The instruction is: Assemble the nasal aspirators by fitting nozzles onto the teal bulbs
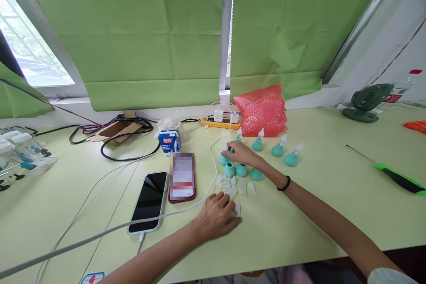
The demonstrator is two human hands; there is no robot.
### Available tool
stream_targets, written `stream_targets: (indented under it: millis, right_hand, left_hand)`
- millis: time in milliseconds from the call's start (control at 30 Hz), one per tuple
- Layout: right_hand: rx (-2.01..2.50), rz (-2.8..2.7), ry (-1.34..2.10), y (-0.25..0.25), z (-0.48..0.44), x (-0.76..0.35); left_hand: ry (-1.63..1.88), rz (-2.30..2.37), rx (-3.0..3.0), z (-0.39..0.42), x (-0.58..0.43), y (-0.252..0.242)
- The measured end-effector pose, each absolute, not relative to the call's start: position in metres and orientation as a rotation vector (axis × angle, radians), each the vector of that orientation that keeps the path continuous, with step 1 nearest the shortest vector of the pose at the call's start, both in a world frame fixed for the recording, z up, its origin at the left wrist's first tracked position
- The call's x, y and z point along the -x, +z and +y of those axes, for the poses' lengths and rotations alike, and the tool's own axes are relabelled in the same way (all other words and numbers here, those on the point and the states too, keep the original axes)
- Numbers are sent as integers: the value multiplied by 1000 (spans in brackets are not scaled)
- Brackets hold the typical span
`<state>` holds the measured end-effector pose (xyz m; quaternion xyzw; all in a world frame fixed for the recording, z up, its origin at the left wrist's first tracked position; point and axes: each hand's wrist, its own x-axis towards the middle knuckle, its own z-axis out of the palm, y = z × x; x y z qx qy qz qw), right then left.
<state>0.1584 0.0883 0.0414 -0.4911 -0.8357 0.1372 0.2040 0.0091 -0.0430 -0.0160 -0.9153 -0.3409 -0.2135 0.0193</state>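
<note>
My right hand [242, 154] reaches over a cluster of teal rubber bulbs [241, 170], its fingers closed on one teal bulb with a white tip [225, 158]. More bulbs with white tips [278, 148] stand in a row to the right. My left hand [217, 216] rests on the table, fingers curled at a small pile of clear white plastic tips [229, 185]. What its fingers hold is hidden.
Two phones [149, 201] lie left of my hands, one on a white cable. A small milk carton [168, 141], a cardboard box [115, 131], a yellow power strip [218, 122] and pink bubble wrap [262, 110] sit behind. A green screwdriver [396, 177] and fan [366, 102] lie right.
</note>
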Motion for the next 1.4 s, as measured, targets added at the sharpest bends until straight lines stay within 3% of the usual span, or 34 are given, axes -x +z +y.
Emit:
stream_targets:
  millis: [267, 467, 633, 867, 1167, 1400]
  right_hand:
    - [1132, -1985, 272, 58, 67, -152]
    - [774, -1684, 462, 40, 14, -165]
    - [680, -1870, 656, -1, -26, -174]
    - [740, -2421, 682, 0, -46, -168]
    - [789, -2362, 492, -20, -39, -171]
    - [601, -2248, 313, -15, -43, -179]
  left_hand:
    - [-738, -1189, 2804, -26, -26, -22]
    - [-891, -1220, 2812, -26, -26, -19]
    - [-1315, -1304, 2816, -31, -19, -14]
    - [-1705, -1677, 2721, -29, -12, -7]
    - [-1737, -1681, 2805, -23, -13, -13]
    - [-2021, -1706, 2778, -20, -14, -19]
